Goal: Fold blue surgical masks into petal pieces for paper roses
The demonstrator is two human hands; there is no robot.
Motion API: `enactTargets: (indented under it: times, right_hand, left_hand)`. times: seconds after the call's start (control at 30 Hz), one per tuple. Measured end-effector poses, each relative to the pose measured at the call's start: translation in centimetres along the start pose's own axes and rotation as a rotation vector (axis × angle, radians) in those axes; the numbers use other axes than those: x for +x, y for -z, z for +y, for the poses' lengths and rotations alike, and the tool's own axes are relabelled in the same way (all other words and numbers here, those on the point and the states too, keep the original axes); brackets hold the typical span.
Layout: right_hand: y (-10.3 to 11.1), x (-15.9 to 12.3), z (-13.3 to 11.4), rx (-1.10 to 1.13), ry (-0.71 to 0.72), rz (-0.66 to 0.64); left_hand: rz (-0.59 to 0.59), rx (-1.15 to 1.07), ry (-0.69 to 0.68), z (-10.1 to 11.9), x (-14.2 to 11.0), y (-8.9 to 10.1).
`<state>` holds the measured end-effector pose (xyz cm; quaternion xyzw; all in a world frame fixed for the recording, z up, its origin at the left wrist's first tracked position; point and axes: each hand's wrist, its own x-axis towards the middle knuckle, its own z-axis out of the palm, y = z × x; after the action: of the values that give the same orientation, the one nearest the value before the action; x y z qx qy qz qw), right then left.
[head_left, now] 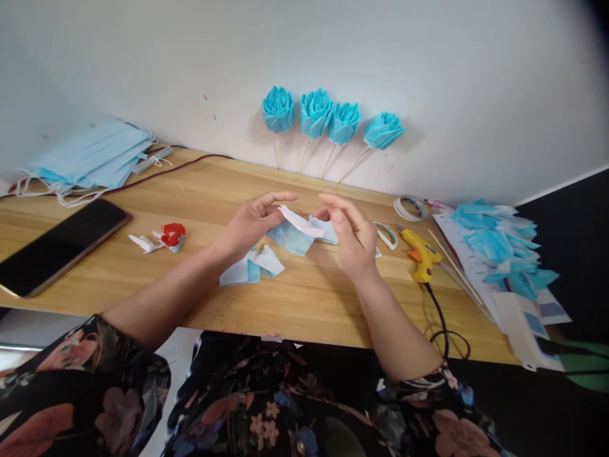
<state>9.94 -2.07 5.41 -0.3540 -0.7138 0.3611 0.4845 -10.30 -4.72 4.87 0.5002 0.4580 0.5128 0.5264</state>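
Observation:
My left hand (257, 222) is closed at the near end of a piece of blue and white mask fabric (297, 236), its thumb against the white folded edge and its index finger stretched above. Facing it, my right hand (351, 238) has loosely curved fingers, apart from the thumb, with no hold visible. Another pale blue fabric piece (324, 230) shows just beside the right fingers; whether they touch it is unclear. Below my left hand lie cut scraps of blue and white fabric (266, 260) on the wooden table (295, 304).
Several blue fabric roses (316, 114) on sticks lean against the wall. Right: a yellow glue gun (421, 254) with cord, a tape roll (410, 208), a curved white-rimmed object (387, 235), blue fabric pieces (495, 244) on paper. Left: face masks (90, 152), a phone (61, 244), a red-and-white crumpled scrap (172, 235).

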Motion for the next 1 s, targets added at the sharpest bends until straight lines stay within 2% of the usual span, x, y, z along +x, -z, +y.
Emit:
enactTargets:
  times: [0.07, 0.2, 0.4, 0.57, 0.73, 0.87, 1.0]
  right_hand:
    - [0.0, 0.4, 0.6, -0.005, -0.035, 0.008]
    - [0.1, 1.0, 1.4, 0.030, -0.141, -0.079]
    - [-0.2, 0.9, 1.5, 0.070, -0.223, -0.192]
    - [-0.3, 0.9, 1.5, 0.012, -0.194, -0.156]
    - [-0.2, 0.9, 1.1, -0.090, -0.101, -0.101]
    - [-0.1, 0.8, 0.8, -0.160, -0.066, -0.078]
    - [-0.1, 0.8, 0.7, -0.175, -0.055, -0.074]
  left_hand:
    - [-0.003, 0.038, -0.055, 0.1, -0.1, -0.1]
    - [0.017, 0.078, -0.136, 0.2, -0.2, -0.3]
    - [0.035, 0.091, -0.161, 0.3, -0.2, -0.4]
    - [0.018, 0.112, -0.138, 0.7, -0.4, -0.3]
    - [-0.038, -0.050, -0.116, 0.7, -0.5, -0.2]
    - [-0.019, -0.136, -0.092, 0.4, -0.4, -0.2]
    - [0.025, -0.071, -0.084, 0.6, -0.4, -0.2]
